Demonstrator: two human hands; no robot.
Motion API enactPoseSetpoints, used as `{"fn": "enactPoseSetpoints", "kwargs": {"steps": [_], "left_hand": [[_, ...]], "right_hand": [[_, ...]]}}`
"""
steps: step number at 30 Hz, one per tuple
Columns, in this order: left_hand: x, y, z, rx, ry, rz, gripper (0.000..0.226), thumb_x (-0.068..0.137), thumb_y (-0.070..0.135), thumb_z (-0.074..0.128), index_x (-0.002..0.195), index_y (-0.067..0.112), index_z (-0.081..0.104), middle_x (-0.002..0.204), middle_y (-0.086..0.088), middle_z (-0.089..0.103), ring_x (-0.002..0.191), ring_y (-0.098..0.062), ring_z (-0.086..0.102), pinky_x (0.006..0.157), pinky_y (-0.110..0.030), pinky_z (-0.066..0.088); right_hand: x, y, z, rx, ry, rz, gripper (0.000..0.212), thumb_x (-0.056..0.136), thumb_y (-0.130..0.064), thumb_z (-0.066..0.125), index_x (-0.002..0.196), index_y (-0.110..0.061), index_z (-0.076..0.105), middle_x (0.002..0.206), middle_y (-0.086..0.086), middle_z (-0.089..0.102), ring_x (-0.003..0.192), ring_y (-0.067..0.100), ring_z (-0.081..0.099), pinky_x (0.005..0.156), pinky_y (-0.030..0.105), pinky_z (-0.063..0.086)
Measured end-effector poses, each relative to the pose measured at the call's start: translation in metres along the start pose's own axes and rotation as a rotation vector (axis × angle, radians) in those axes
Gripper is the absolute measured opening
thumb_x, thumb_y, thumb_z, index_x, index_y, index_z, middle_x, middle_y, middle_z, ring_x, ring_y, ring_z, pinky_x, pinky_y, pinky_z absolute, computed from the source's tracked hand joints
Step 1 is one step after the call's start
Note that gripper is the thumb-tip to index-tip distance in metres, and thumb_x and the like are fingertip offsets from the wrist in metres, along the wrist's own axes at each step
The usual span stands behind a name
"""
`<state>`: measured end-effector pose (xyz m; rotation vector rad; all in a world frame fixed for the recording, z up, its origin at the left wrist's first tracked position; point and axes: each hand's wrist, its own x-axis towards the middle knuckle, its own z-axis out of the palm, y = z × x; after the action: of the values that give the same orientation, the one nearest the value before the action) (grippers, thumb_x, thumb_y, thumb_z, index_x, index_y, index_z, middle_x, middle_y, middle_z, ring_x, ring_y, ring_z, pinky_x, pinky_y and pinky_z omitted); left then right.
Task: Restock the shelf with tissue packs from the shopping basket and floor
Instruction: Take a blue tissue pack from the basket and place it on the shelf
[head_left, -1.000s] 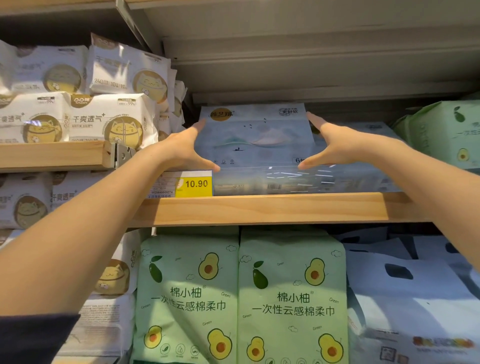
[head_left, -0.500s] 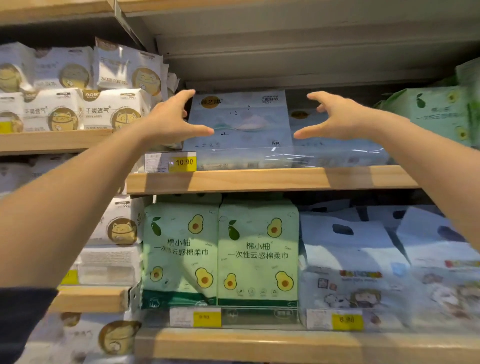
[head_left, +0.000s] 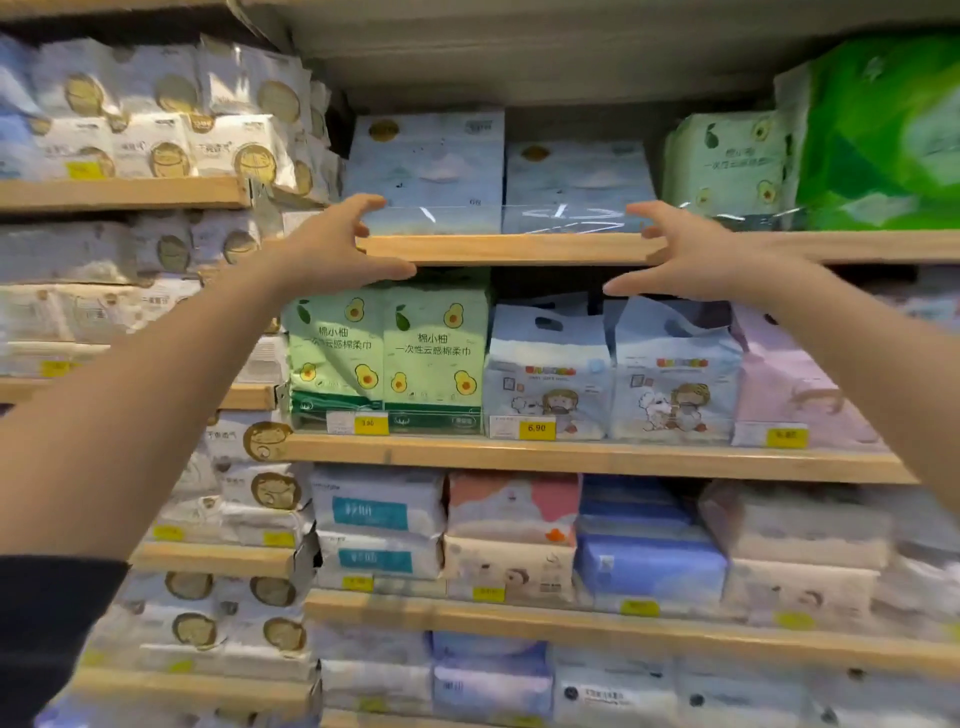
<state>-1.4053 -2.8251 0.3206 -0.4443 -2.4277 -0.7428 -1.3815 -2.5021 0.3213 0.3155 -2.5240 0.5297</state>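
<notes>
A pale blue tissue pack (head_left: 428, 171) stands on the top wooden shelf (head_left: 509, 249), with a second, lower blue pack (head_left: 576, 189) to its right. My left hand (head_left: 332, 249) hovers in front of the shelf edge, below and left of the tall pack, fingers spread and empty. My right hand (head_left: 691, 254) is held the same way at the right, below the second pack, holding nothing. Neither hand touches a pack. The shopping basket and the floor are out of view.
Green avocado-print packs (head_left: 387, 353) and blue cartoon bags (head_left: 613, 374) fill the shelf below. Cream cat-print packs (head_left: 156, 135) crowd the left bay. A bright green bag (head_left: 883, 135) and an avocado pack (head_left: 727, 161) sit at the top right. Lower shelves hold several more packs.
Both hands have let go of the tall blue pack and drawn back and down from it. The view has pulled away from the shelf, showing more lower shelves.
</notes>
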Motion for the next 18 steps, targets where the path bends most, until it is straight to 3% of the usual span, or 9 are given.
{"fn": "enactPoseSetpoints", "kwargs": {"steps": [2,6,11,18], "left_hand": [[-0.023,0.011,0.007,-0.015,-0.025,-0.007,0.083,0.077,0.037,0.069,0.145,0.025,0.023,0.144,-0.012,0.039,0.116,-0.024,0.05,0.085,-0.034,0.047],[-0.066,0.019,0.023,-0.08,-0.077,-0.037,0.085,0.075,0.036,0.071,0.145,0.026,0.023,0.144,-0.011,0.039,0.122,-0.027,0.049,0.097,-0.044,0.045],[-0.125,0.011,0.049,-0.135,-0.192,-0.058,0.084,0.074,0.037,0.073,0.143,0.03,0.026,0.143,-0.011,0.039,0.12,-0.026,0.05,0.093,-0.038,0.046],[-0.222,-0.004,0.089,-0.22,-0.406,-0.121,0.083,0.077,0.033,0.072,0.144,0.026,0.024,0.146,-0.009,0.034,0.123,-0.026,0.048,0.094,-0.037,0.045]], "right_hand": [[-0.027,0.007,-0.004,0.071,-0.044,0.045,0.09,0.073,-0.039,0.072,0.143,-0.029,0.016,0.148,0.008,0.032,0.128,0.026,0.041,0.099,0.041,0.04],[-0.081,0.013,-0.008,0.085,0.008,0.085,0.09,0.073,-0.033,0.073,0.144,-0.022,0.019,0.147,0.011,0.033,0.126,0.027,0.044,0.091,0.036,0.043],[-0.158,0.012,0.013,0.166,-0.018,0.152,0.088,0.073,-0.026,0.075,0.143,-0.021,0.022,0.144,0.013,0.036,0.122,0.026,0.047,0.085,0.027,0.037],[-0.267,0.006,0.057,0.16,-0.188,0.269,0.09,0.075,-0.027,0.072,0.145,-0.021,0.017,0.147,0.012,0.032,0.125,0.03,0.045,0.092,0.033,0.039]]}}
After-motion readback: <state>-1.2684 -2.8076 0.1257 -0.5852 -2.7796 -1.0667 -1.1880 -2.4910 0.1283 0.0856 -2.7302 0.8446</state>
